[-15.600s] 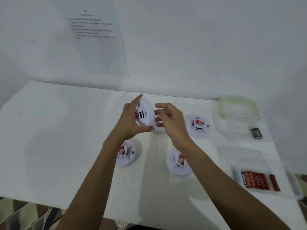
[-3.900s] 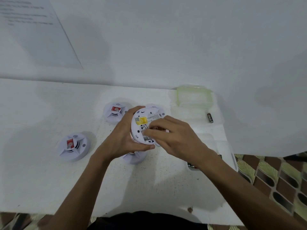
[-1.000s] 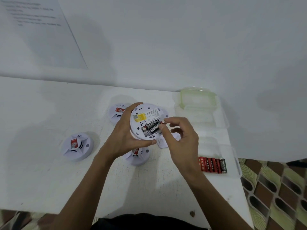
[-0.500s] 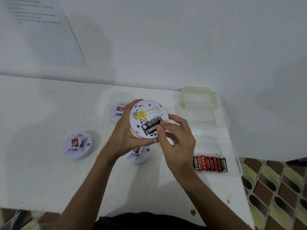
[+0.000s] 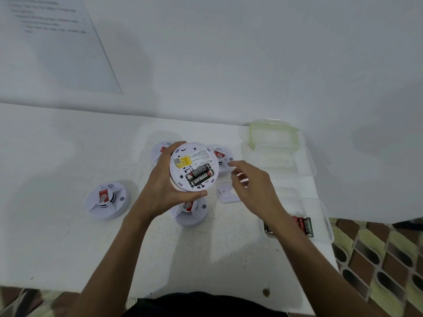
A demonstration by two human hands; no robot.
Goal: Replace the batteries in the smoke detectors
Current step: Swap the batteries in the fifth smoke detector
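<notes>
Now we hold the smoke detector (image 5: 194, 156) back-up in our left grip (image 5: 160, 191), with fingers and thumb curled round its rim so the open bay faces us. Two black batteries (image 5: 200, 177) lie side by side in it. Our right grip (image 5: 254, 186) hovers just right of that hold, fingers loose and empty, over the small white cover (image 5: 225, 195) on the counter (image 5: 68, 248). We judge the cover lies there ready for refitting. Spare batteries (image 5: 307, 226) sit further right, beside our right wrist.
</notes>
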